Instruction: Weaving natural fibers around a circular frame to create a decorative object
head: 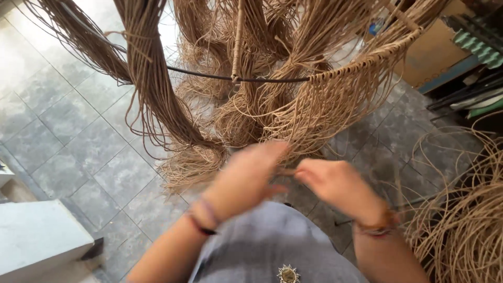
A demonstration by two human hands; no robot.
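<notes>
— Both hands: how are they set?
— Left hand (246, 181) is blurred, grip unclear; right hand (335, 183) is pinched on a thin tan cane strand (290, 171), stretched crosswise between them, below the hanging tan fibre bundles (293, 105).

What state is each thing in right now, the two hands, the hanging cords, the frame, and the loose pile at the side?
Left hand: raised, blurred, fingers at the hanging strands; grip unclear.
Right hand: blurred, fingertips pinched toward a thin strand; grip unclear.
Hanging cords: draped in long bundles, ends pooled on the floor.
Dark frame rod: partly wrapped with cord, partly bare.
Loose cord pile: tangled in coils on the floor.
Tiled floor: grey, bare here.
</notes>
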